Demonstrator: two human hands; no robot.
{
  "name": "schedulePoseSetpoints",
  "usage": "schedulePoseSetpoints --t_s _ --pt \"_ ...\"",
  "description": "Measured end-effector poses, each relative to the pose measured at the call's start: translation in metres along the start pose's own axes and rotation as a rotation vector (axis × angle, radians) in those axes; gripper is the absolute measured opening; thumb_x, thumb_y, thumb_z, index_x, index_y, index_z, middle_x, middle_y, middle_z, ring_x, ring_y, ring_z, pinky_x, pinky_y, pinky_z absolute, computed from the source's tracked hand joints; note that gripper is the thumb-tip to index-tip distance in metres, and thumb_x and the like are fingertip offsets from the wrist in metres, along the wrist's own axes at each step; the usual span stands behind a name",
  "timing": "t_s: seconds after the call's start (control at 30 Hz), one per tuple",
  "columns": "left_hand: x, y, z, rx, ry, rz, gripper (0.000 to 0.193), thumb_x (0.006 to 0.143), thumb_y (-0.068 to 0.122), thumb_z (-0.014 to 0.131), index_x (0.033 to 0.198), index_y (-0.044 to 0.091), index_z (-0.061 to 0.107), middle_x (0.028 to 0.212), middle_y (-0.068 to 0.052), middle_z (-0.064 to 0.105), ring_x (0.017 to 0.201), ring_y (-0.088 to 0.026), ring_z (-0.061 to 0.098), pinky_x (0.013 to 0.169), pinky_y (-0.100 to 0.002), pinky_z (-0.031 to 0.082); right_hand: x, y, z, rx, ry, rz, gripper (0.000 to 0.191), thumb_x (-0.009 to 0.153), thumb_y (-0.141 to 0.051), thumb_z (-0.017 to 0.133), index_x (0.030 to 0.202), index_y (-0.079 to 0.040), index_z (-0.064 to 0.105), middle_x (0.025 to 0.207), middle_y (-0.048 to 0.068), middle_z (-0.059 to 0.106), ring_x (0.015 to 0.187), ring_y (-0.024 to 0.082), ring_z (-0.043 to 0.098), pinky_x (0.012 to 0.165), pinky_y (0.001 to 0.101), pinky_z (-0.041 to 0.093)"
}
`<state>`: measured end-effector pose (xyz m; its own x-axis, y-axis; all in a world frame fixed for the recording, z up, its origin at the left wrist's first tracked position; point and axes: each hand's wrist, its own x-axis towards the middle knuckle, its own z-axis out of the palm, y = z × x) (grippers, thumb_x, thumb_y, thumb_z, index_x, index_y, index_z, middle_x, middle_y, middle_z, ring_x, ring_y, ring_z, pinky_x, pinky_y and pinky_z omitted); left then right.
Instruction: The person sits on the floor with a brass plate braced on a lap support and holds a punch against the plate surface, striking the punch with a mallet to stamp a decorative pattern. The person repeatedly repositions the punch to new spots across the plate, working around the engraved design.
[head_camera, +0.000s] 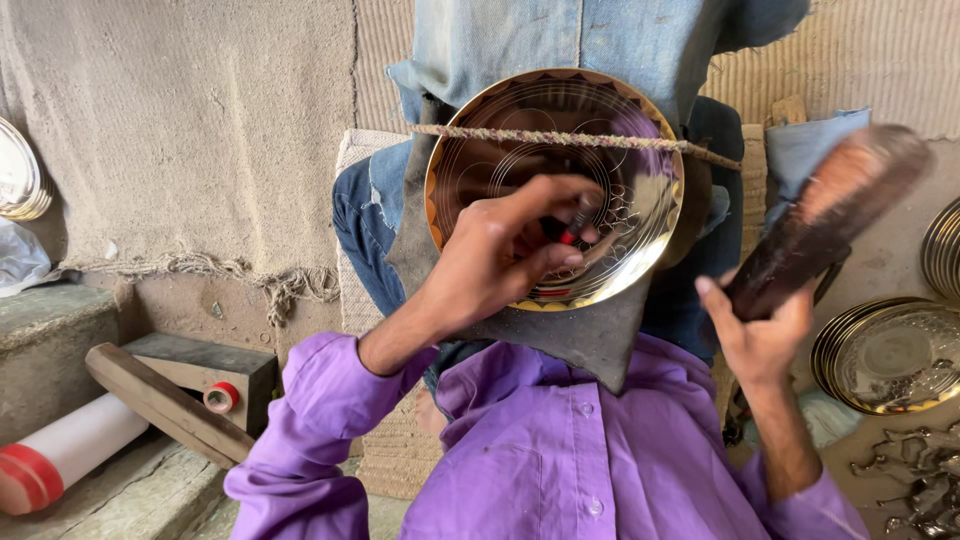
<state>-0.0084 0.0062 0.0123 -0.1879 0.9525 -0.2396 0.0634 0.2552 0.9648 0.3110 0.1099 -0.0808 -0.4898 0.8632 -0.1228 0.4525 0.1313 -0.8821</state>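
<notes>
A round shiny brass plate (620, 200) with engraved circles stands tilted against a dark block (585, 335), tied across by a twisted cord (560, 138), between denim-clad legs. My left hand (485, 260) pinches a small dark punch with a red band (568, 234) against the plate's face. To the right, my right hand (760, 335) grips the handle of a worn wooden mallet (835, 210), raised and blurred, clear of the plate. Purple sleeves cover both of my arms.
A stack of brass plates (890, 355) lies at the right, with more at the right edge (945, 250) and left edge (20, 180). Metal scraps (915, 480) sit lower right. At the left are a wooden beam (165, 400), a red tape roll (220, 397) and a white roll (70, 450).
</notes>
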Motion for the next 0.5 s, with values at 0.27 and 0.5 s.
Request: schedulePoseSetpoints --t_s 0.27,0.5 --pt "0.024 -0.039 0.004 0.149 -0.389 0.41 0.053 0.09 0.016 0.08 0.14 0.009 0.063 0.128 -0.006 0.075 0.111 -0.026 0.075 0.089 -0.037 0.061 -0.068 0.009 -0.019 0.056 -0.009 0.025 0.067 0.09 0.005 0.078 0.142 0.004 0.035 0.103 0.014 0.063 0.09 0.019 0.064 0.085 0.0318 0.056" --pt "0.028 -0.06 0.011 0.038 -0.606 0.426 0.051 0.096 0.006 0.073 0.145 0.009 0.059 0.121 -0.001 0.078 0.106 -0.021 0.078 0.088 -0.034 0.061 -0.101 0.023 -0.039 0.448 0.073 -0.054 0.09 0.105 0.003 0.072 0.164 -0.019 0.008 0.101 0.008 0.065 0.084 0.015 0.072 0.078 0.0335 0.062"
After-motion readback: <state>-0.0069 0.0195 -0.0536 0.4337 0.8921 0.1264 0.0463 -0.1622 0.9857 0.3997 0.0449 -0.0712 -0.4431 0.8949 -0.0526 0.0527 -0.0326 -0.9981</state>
